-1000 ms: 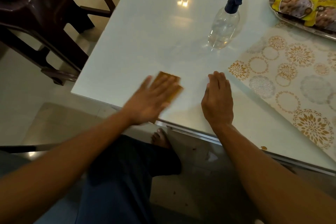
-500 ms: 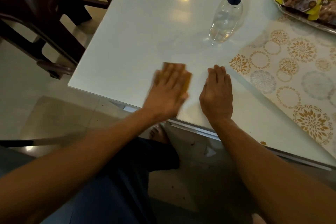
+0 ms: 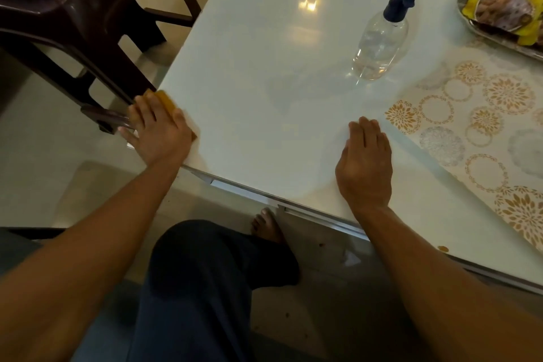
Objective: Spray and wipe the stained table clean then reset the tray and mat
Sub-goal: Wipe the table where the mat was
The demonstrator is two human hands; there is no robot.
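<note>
The left hand (image 3: 158,134) lies flat with fingers straight on an orange cloth (image 3: 166,103), pressing it down at the left corner of the white bench (image 3: 264,47), in the middle left of the frame; its fingertips reach past the bench edge toward the dark brown chair (image 3: 73,23) just beside that corner. The right hand (image 3: 365,167) rests palm down near the lower edge of the bench, fingers straight and close together, holding nothing. Between the two hands and up toward the spray bottle (image 3: 382,44) the glossy top lies open, with a faint damp patch in its middle

Half a second ago the left hand and cloth were just beside the right hand; now they are well apart, the cloth carried out to the corner. The right hand has kept its place

The patterned mat (image 3: 476,132) lies at the right, its near corner just beside the right hand's fingertips. The tray (image 3: 499,38), with yellow packets (image 3: 499,6) on it, sits at the upper right, touching the mat's far end. A small brown spot (image 3: 443,248) shows near the lower bench edge
</note>
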